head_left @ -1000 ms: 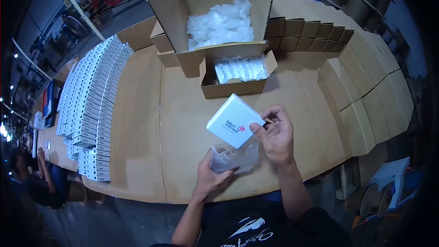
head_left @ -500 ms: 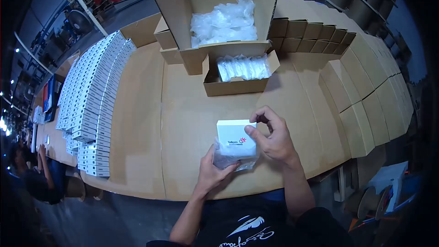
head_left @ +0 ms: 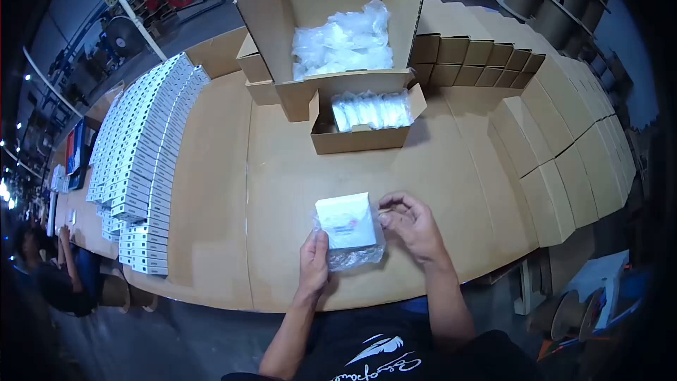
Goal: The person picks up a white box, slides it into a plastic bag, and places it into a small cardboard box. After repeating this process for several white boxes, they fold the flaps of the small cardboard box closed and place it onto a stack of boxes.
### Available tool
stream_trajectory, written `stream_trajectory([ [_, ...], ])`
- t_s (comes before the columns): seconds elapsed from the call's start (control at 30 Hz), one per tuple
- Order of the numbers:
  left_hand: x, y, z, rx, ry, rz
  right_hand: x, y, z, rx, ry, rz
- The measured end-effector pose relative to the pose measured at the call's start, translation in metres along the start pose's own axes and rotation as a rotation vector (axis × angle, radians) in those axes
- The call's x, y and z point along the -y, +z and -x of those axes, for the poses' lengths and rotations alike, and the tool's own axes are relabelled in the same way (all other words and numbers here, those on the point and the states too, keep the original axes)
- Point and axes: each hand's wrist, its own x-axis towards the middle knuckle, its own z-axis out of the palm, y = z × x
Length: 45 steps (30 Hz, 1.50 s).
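Note:
A small white box (head_left: 345,215) with faint printing on its front sits in a clear bubble wrap bag (head_left: 356,259), its upper part looking less covered than the bottom. My left hand (head_left: 314,262) grips the bag and box from the left, thumb on the front. At the bag's right edge, my right hand (head_left: 412,228) has its fingers curled in a pinch on the plastic. Beyond the hands stands an open brown carton (head_left: 360,144) holding a row of bubble-wrapped packs (head_left: 372,111).
A large carton (head_left: 261,17) with loose bubble bags (head_left: 343,41) stands behind. Stacked white boxes (head_left: 144,162) line the left side. Brown cartons (head_left: 546,190) are stacked along the right and back. Another person (head_left: 63,275) sits at far left.
The white box has tilted and shifted left and slightly down, with the wrap now higher around it. My right hand has moved from the box's top corner down to the bag's right edge.

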Motion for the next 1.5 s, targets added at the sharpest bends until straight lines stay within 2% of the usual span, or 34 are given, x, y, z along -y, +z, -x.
stream_trajectory([
  [0.17, 0.012, -0.013, -0.006, 0.058, 0.029, -0.041, -0.017, 0.005, 0.010, -0.082, -0.074, 0.020],
  [0.27, -0.015, 0.005, -0.007, 0.044, 0.225, -0.368, -0.016, 0.002, 0.010, -0.057, -0.229, 0.005],
  [0.4, -0.034, 0.010, -0.006, 0.131, 0.230, -0.307, -0.014, -0.001, 0.011, 0.050, -0.248, -0.020],
  [0.5, -0.023, 0.006, -0.006, 0.188, 0.130, -0.025, -0.019, 0.002, 0.010, 0.108, -0.285, -0.057],
  [0.6, -0.023, 0.004, -0.006, 0.239, 0.049, 0.150, -0.014, 0.012, 0.015, 0.100, -0.126, -0.052],
  [0.7, -0.028, 0.002, -0.003, 0.265, 0.148, -0.137, -0.030, 0.006, 0.018, 0.033, -0.072, 0.121],
  [0.73, -0.036, 0.012, -0.001, 0.265, 0.197, -0.117, -0.034, 0.006, 0.018, 0.030, -0.118, 0.134],
  [0.83, -0.027, 0.011, 0.001, 0.094, 0.075, -0.215, -0.032, 0.004, 0.020, 0.081, -0.137, 0.296],
  [0.97, -0.028, 0.016, 0.001, 0.102, 0.102, -0.157, -0.022, -0.004, 0.019, 0.167, -0.207, 0.372],
  [1.1, -0.029, 0.018, -0.003, -0.012, 0.014, -0.208, -0.024, -0.007, 0.020, 0.080, -0.208, 0.325],
  [1.13, -0.029, 0.020, -0.004, -0.051, -0.010, -0.164, -0.026, -0.009, 0.023, 0.004, -0.036, 0.130],
  [1.23, -0.028, 0.018, -0.008, -0.113, -0.004, -0.094, -0.015, -0.007, 0.020, -0.136, -0.318, 0.122],
  [1.27, -0.029, 0.019, -0.010, -0.114, 0.006, -0.078, -0.021, -0.013, 0.019, -0.054, -0.318, 0.125],
  [1.37, -0.027, 0.023, -0.011, -0.122, 0.006, -0.101, -0.008, -0.002, 0.021, 0.166, -0.301, 0.473],
  [1.5, -0.016, 0.018, -0.010, -0.126, 0.003, -0.066, -0.009, 0.008, 0.015, 0.129, -0.233, 0.568],
])
